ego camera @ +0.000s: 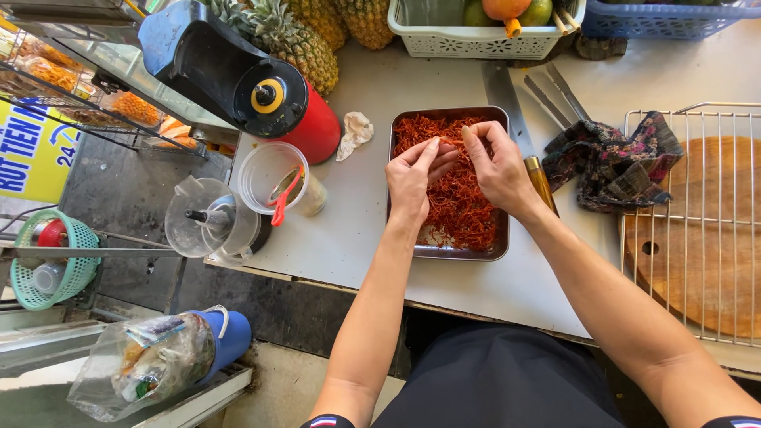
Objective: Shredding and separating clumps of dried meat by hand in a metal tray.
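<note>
1. While both hands work over the metal tray [501,238], I see the left hand [412,178] hovering at its left edge, fingers bent and drawn together at the tips, pinching a few strands of the shredded red-orange food [460,198] that fills the tray.
2. My right hand [499,166] sits just beside it, over the upper middle of the tray; the thumb and forefinger nearly meet, and the other fingers curl loosely. It appears to be nipping the same small tuft, though I cannot tell exactly how much it grips.
3. Neither hand is spread flat; both are half closed, fingertips pointing toward each other and almost touching.
4. That tray rests on the pale counter [357,230], roughly at its centre, with a bare patch of metal showing at its lower left corner.
5. Just right of the tray lies a cleaver [507,103] with a wooden handle, partly hidden under my right wrist, and metal tongs [555,99] lie beyond it.
6. A dark patterned cloth [614,162] is bunched between the tongs and a wire rack [705,119], which sits over a round wooden board [713,261].
7. Left of the tray I see a crumpled tissue [354,131], a clear plastic cup [273,174] with a red tool inside, and a red and black juicer [254,87].
8. Pineapples [305,43] and a white basket [476,36] of fruit stand at the far edge.
</note>
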